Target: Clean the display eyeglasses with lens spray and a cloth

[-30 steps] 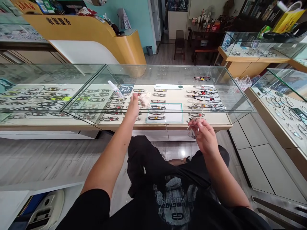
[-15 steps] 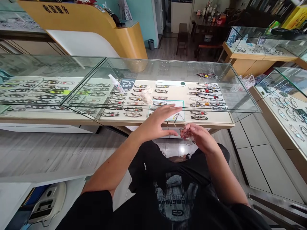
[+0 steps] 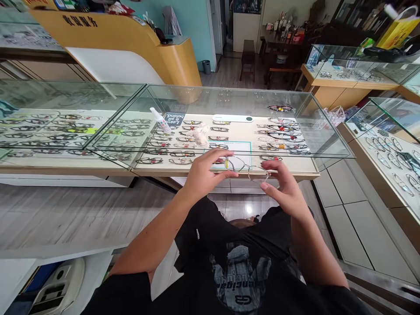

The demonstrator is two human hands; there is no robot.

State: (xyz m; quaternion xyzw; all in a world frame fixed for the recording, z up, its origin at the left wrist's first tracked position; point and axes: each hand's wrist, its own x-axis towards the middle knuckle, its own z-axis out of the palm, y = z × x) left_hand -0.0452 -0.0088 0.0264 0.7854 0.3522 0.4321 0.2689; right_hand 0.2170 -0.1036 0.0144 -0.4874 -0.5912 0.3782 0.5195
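Both my hands hold a pair of thin-rimmed clear glasses (image 3: pixel 246 168) in front of the glass display case (image 3: pixel 295 154). My left hand (image 3: pixel 205 173) grips the left side of the frame. My right hand (image 3: pixel 284 190) grips the right side. The glasses hang level just before the case's near edge. On the case top lie a crumpled pale cloth (image 3: pixel 199 136) and a small white spray bottle (image 3: pixel 160 120), both beyond my left hand.
The case holds several rows of eyeglass frames (image 3: pixel 278 131) and a white tray (image 3: pixel 231 118). Another display case (image 3: pixel 49 131) joins it on the left, and more cases (image 3: pixel 387 144) stand on the right. A yellow counter (image 3: pixel 131 43) is behind.
My left hand left the cloth on the case top, came back and took hold of the glasses. The glasses, held before by my right hand alone, now sit spread between both hands.
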